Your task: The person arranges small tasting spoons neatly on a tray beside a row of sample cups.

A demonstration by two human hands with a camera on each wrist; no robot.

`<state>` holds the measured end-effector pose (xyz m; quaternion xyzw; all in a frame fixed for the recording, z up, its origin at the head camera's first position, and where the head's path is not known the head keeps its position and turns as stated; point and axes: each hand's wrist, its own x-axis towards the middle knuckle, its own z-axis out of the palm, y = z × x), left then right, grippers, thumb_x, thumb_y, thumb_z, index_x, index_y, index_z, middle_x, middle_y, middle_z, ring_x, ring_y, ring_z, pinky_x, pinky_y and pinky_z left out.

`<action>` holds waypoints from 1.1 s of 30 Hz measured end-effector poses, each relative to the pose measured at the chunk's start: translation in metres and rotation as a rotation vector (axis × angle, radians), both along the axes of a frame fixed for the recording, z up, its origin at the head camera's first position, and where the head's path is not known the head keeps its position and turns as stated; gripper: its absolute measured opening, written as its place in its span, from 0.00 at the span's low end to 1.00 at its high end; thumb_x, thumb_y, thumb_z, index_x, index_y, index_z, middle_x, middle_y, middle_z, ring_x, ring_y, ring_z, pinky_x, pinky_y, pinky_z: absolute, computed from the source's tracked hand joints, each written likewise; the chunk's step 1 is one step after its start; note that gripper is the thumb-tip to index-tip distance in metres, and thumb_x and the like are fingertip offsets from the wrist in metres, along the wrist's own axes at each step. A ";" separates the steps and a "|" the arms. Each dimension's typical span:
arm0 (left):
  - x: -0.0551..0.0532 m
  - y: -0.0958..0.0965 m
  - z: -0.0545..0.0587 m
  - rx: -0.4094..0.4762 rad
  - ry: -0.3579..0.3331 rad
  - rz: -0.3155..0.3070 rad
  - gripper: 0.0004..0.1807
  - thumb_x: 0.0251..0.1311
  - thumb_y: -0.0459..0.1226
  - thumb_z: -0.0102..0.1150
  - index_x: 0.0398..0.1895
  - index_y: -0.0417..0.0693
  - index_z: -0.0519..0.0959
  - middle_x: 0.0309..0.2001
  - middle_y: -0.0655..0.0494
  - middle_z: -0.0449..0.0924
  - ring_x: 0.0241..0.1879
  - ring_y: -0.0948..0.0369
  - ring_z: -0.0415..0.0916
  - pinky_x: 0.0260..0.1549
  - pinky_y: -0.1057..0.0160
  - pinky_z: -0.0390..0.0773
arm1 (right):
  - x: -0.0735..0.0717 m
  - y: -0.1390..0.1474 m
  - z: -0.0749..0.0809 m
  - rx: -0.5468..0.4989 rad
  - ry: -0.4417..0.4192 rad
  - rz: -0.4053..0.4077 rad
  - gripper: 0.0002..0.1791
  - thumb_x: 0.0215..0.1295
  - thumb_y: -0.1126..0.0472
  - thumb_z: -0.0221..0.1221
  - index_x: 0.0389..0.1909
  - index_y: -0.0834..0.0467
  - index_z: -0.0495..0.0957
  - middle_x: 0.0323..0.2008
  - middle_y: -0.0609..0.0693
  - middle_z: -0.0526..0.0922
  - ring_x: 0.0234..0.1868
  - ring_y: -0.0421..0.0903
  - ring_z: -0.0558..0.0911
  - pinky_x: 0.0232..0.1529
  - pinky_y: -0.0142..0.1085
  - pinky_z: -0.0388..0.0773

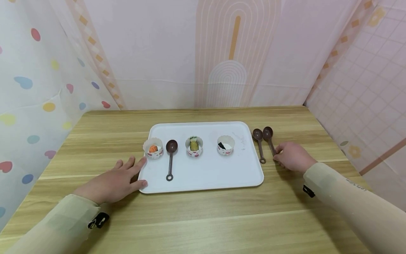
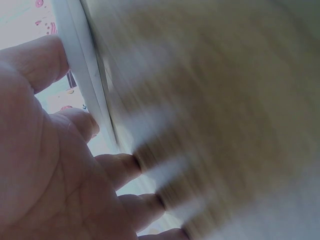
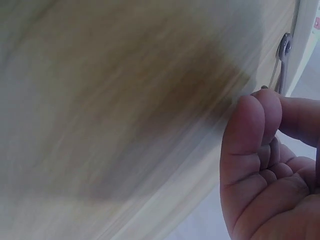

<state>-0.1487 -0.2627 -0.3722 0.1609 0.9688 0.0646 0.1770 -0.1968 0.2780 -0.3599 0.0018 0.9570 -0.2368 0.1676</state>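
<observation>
My right hand [image 1: 295, 157] pinches the handle end of a brown measuring spoon [image 1: 268, 132] to the right of the white tray [image 1: 206, 174]. Thumb and fingertips meet in the right wrist view, where that spoon is mostly hidden. A second brown spoon [image 1: 258, 134] lies just left of it, against the tray's right edge. My left hand [image 1: 111, 181] has its fingers spread, with fingertips at the tray's left rim. On the tray, a third brown spoon [image 1: 171, 146] lies between a paper cup [image 1: 155, 155] holding an orange piece and a cup [image 1: 194, 153] with a yellow-green piece.
Farther right on the tray stands another paper cup [image 1: 225, 151] with a black piece inside. Small pale marks show on the tray near it. The wooden table [image 1: 203, 218] runs back to a patterned curtain [image 1: 152, 53].
</observation>
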 end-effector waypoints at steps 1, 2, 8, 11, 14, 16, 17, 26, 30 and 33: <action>0.000 0.000 0.000 0.000 -0.001 0.001 0.51 0.74 0.69 0.44 0.86 0.47 0.49 0.81 0.22 0.46 0.74 0.16 0.46 0.61 0.21 0.66 | 0.000 0.000 0.000 0.000 0.007 0.000 0.14 0.77 0.62 0.58 0.53 0.68 0.80 0.22 0.51 0.82 0.21 0.41 0.77 0.23 0.35 0.75; 0.000 0.000 0.000 0.001 -0.002 0.003 0.51 0.74 0.69 0.44 0.86 0.47 0.49 0.81 0.23 0.46 0.74 0.16 0.46 0.61 0.21 0.66 | 0.000 0.000 0.001 0.001 0.016 0.000 0.14 0.77 0.61 0.58 0.53 0.68 0.80 0.22 0.50 0.82 0.20 0.41 0.77 0.23 0.35 0.75; -0.001 0.001 0.000 0.004 -0.005 0.004 0.51 0.74 0.69 0.44 0.86 0.48 0.49 0.81 0.23 0.46 0.74 0.16 0.46 0.61 0.21 0.66 | -0.001 -0.001 0.001 0.019 0.085 0.007 0.15 0.75 0.60 0.59 0.52 0.68 0.82 0.24 0.50 0.84 0.24 0.42 0.78 0.25 0.35 0.74; -0.001 0.000 0.000 0.002 -0.005 0.002 0.51 0.74 0.70 0.43 0.87 0.48 0.49 0.81 0.23 0.46 0.73 0.15 0.46 0.61 0.21 0.66 | -0.001 -0.001 0.001 0.005 0.107 0.001 0.14 0.75 0.60 0.59 0.51 0.67 0.82 0.25 0.50 0.85 0.25 0.42 0.79 0.26 0.36 0.74; -0.001 0.000 -0.001 0.003 -0.007 0.005 0.51 0.74 0.70 0.44 0.87 0.48 0.49 0.81 0.23 0.46 0.74 0.16 0.45 0.62 0.21 0.65 | -0.002 -0.001 0.001 -0.018 0.117 -0.014 0.13 0.74 0.60 0.60 0.49 0.66 0.83 0.23 0.50 0.84 0.23 0.42 0.77 0.24 0.35 0.74; -0.002 0.001 -0.001 0.002 -0.007 0.004 0.51 0.74 0.69 0.44 0.87 0.48 0.49 0.81 0.23 0.45 0.73 0.15 0.45 0.62 0.20 0.65 | -0.002 -0.002 0.002 -0.031 0.125 -0.018 0.13 0.74 0.59 0.60 0.48 0.65 0.83 0.23 0.50 0.83 0.22 0.42 0.77 0.24 0.35 0.73; -0.002 0.001 -0.001 0.002 -0.008 0.006 0.51 0.74 0.69 0.44 0.87 0.48 0.49 0.81 0.23 0.45 0.74 0.15 0.45 0.62 0.21 0.65 | -0.002 -0.003 0.002 -0.040 0.129 -0.019 0.13 0.74 0.59 0.60 0.48 0.65 0.83 0.22 0.50 0.83 0.22 0.42 0.76 0.23 0.35 0.73; -0.001 0.001 0.000 -0.009 -0.006 -0.001 0.51 0.74 0.68 0.45 0.86 0.45 0.49 0.80 0.21 0.46 0.72 0.13 0.47 0.62 0.21 0.66 | 0.000 -0.016 0.005 -0.098 0.151 -0.029 0.15 0.73 0.60 0.60 0.52 0.66 0.82 0.22 0.49 0.85 0.23 0.40 0.78 0.24 0.34 0.74; -0.001 0.001 0.000 -0.011 -0.009 0.001 0.51 0.75 0.68 0.45 0.86 0.45 0.49 0.80 0.20 0.45 0.72 0.13 0.46 0.62 0.21 0.65 | 0.002 -0.023 0.008 -0.134 0.125 -0.042 0.15 0.73 0.60 0.58 0.52 0.65 0.82 0.21 0.49 0.82 0.21 0.41 0.74 0.22 0.33 0.69; -0.001 0.001 0.000 -0.009 -0.011 0.003 0.50 0.75 0.67 0.45 0.86 0.45 0.49 0.80 0.20 0.45 0.72 0.13 0.46 0.63 0.21 0.64 | 0.003 -0.028 0.009 -0.175 0.118 -0.047 0.14 0.73 0.61 0.57 0.51 0.65 0.82 0.20 0.48 0.81 0.20 0.41 0.72 0.21 0.32 0.66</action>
